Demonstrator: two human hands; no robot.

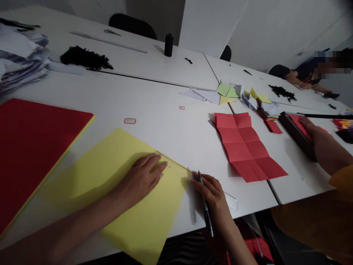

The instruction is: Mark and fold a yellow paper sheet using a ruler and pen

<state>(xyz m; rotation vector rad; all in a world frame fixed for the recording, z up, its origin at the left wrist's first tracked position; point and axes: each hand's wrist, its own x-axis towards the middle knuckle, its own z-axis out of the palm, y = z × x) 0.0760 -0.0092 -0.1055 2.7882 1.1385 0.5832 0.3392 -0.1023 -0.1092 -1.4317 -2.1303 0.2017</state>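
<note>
Left hand [143, 173], grip open, lying on clear ruler [176, 163]; right hand [213, 195] gripping pen [207, 215]. Yellow sheet [149, 217] lying under ruler on desk [154, 114]. Black bottle [168, 46] (contents hidden) standing farther back.

yellow near sheet [154, 206], clear ruler [176, 163] (dark tick marks), black pen [207, 215]; at left, red paper [38, 147] over yellow; white desk [154, 110].
</note>
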